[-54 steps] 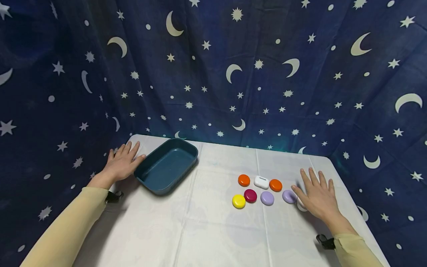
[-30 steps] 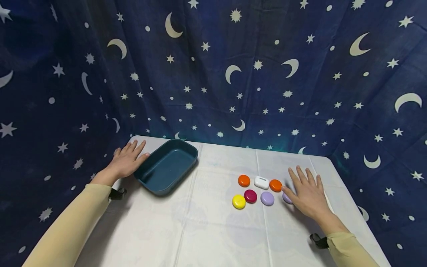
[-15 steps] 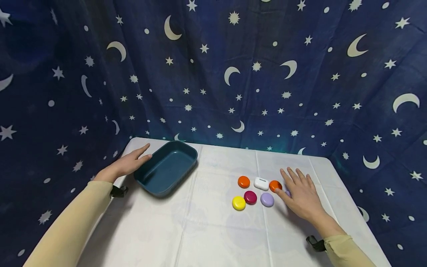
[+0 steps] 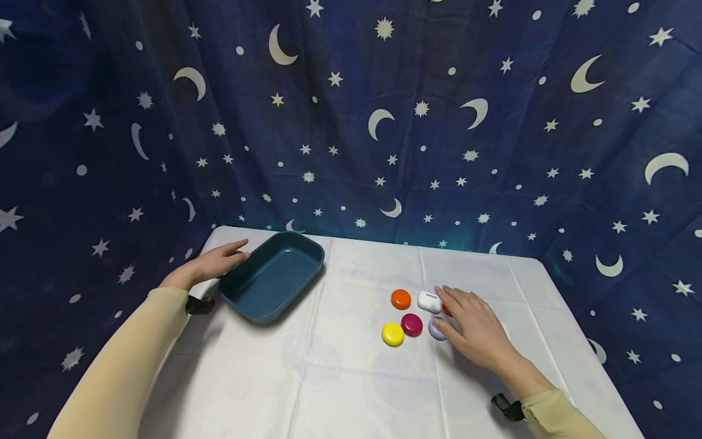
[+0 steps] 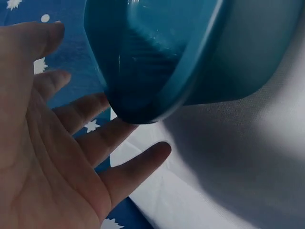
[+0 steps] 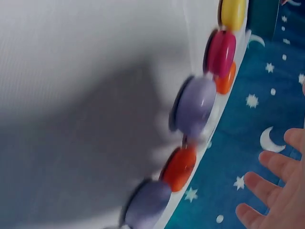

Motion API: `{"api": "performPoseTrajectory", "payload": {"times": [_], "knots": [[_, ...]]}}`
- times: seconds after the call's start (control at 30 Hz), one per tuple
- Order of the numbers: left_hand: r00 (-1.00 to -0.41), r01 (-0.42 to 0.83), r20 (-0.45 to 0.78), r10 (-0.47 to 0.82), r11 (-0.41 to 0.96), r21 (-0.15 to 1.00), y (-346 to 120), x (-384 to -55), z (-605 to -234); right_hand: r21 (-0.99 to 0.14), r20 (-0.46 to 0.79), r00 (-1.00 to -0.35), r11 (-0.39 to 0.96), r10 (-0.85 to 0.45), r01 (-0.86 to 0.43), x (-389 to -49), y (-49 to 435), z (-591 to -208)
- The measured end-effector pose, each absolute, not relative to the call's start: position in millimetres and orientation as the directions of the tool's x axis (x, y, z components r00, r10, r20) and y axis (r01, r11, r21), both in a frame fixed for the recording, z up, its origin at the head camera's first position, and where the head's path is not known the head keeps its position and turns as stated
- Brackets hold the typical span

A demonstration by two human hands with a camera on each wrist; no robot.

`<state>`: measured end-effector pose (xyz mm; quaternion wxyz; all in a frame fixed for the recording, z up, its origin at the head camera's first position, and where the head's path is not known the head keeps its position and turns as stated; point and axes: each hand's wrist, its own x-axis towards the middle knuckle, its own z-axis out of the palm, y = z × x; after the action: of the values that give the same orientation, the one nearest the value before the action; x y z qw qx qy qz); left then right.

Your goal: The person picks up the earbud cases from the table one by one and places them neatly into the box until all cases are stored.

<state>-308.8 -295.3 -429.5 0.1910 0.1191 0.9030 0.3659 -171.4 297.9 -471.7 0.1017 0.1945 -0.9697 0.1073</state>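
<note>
My left hand [image 4: 214,263] is beside the left rim of a dark teal rectangular tray [image 4: 280,274], fingers spread and loosely extended in the left wrist view. My right hand [image 4: 478,326] hovers palm down over the right part of a group of glossy round pieces, holding nothing. Near its fingertips lie a white earbud case [image 4: 429,302] and a lilac disc [image 4: 436,330], partly covered. An orange disc [image 4: 446,310] peeks out from under its fingers. The right wrist view shows another lilac disc [image 6: 148,205] that the hand hides from the head view.
Left of the right hand sit another orange disc [image 4: 401,299], a crimson disc [image 4: 411,324] and a yellow disc [image 4: 392,334]. A white cloth [image 4: 351,390] covers the table. Dark blue curtains [image 4: 340,122] with moons and stars hang behind and at both sides.
My right hand has moved left, from the right end of the group to over the earbud case and a lilac disc. My left hand has shifted slightly rightward and turned more edge-on beside the tray.
</note>
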Motion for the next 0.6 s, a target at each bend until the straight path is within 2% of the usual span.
{"api": "performPoseTrajectory", "payload": {"times": [0.23,0.47,0.6], "knots": [[-0.897,0.025,-0.283,0.341,0.677,0.736,-295,-314,-434,-0.178,0.245,-0.863,0.855,-0.442,-0.488,-162,281,-478],[-0.843,-0.126,-0.373,0.389,0.53,0.838,-303,-318,-441,-0.203,0.207,-0.853,0.832,-0.479,-0.517,-152,270,-480],[-0.82,-0.181,-0.409,0.401,0.495,0.85,-304,-318,-442,-0.212,0.181,-0.857,0.832,-0.483,-0.513,-147,267,-483]]}}
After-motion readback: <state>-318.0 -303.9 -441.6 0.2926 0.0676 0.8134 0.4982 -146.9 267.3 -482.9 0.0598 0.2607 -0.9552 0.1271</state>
